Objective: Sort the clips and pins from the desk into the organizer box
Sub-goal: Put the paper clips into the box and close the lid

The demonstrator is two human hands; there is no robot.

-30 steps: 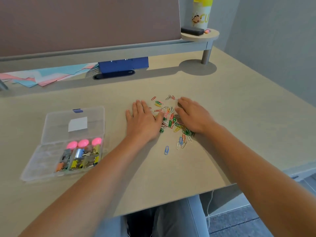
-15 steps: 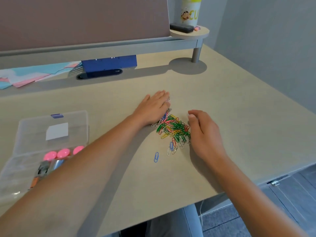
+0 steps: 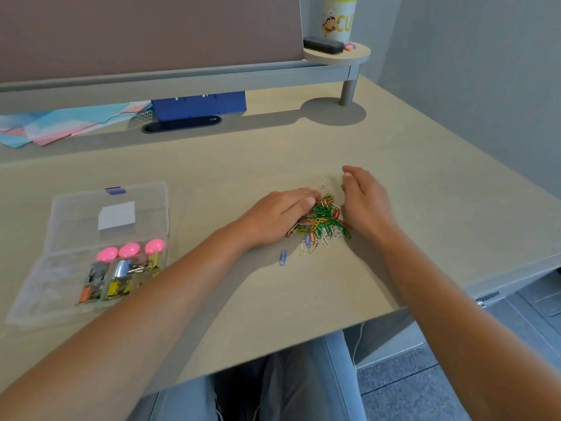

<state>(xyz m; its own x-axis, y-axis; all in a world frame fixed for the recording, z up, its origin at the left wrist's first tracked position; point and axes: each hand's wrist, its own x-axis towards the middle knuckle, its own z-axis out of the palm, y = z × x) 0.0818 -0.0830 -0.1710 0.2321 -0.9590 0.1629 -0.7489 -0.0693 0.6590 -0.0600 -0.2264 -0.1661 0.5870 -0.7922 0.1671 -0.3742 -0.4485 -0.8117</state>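
Left: the organizer box (image 3: pixel 60 287) is lying open on the desk (image 3: pixel 243 165), its clear lid (image 3: pixel 109 208) folded back; pink pins (image 3: pixel 130 250) and binder clips (image 3: pixel 118 281) are filling the right-hand compartments, while the left-hand ones look unfilled. Centre: the left hand (image 3: pixel 279 215) is resting on the desk with straight, relaxed fingers, its fingertips touching the left flank of the paper clip pile (image 3: pixel 321 221). One blue clip (image 3: pixel 283 257) is lying apart, toward the desk's near edge; one silver clip (image 3: pixel 324 184) is lying just beyond the pile. Right: the right hand (image 3: pixel 364 202) is standing on its edge, fingers loosely cupped against the pile's right flank, gripping nothing.

Handling, as judged: the clips are probably light, stiff, slick wire, apt to tangle and scatter; a scoop between both palms or a pinch of a small bunch should serve better than single picks. Bare desk is lying between pile and box, giving open room for a carry or slide leftward; the near edge is close enough for strays to fall.
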